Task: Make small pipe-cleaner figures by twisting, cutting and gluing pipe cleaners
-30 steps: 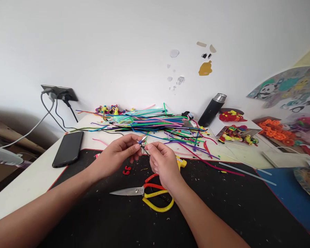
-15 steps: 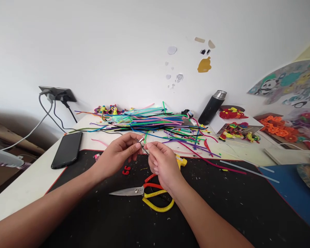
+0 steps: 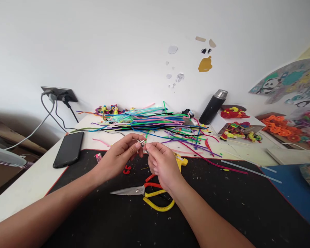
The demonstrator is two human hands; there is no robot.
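Over the black mat [image 3: 98,220], both hands meet at a small thin dark piece with a silvery glint [image 3: 142,141], too small to name. The thumb and fingers of my left hand [image 3: 122,151] pinch it from the left. My right hand [image 3: 162,160] is closed, thumb against forefinger, at its lower right end. Below them lie scissors [image 3: 129,191] with red and yellow handles, blades pointing left. Small red curled pieces [image 3: 127,169] rest below my left hand. Behind my right hand a yellow tool, perhaps a glue gun [image 3: 182,161], is partly hidden.
A heap of coloured pipe cleaners [image 3: 155,120] spreads along the wall. At left lies a phone [image 3: 68,150]. To the right stand a black flask [image 3: 213,107] and a white box [image 3: 222,125] with small figures. Pale glue sticks [image 3: 253,172] cross the mat's right edge.
The glinting piece has turned slightly between my fingers. Both hands stay almost in place; the whole view has shifted a little.
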